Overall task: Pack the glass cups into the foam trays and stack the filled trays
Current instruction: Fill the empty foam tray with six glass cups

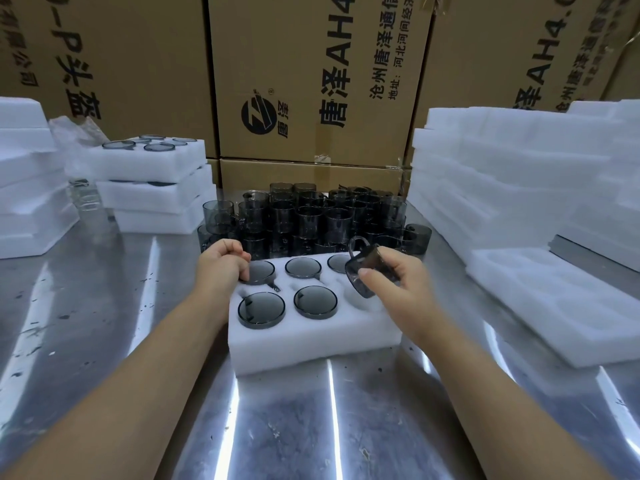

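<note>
Fingers (403, 265) of the right hand (401, 289) clamp one grey glass cup (371, 258), tilted above the one empty pocket of the six-pocket foam tray (311, 336). On my feed I count five cups seated. The left hand (221, 265) curls its fingertips over the back-left cup (262, 272), with three filled trays (156, 192) stacked at left.

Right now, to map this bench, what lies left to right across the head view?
Foam stack → stack of filled trays → left hand → foam tray being packed → right hand holding a glass cup → empty foam trays.
</note>
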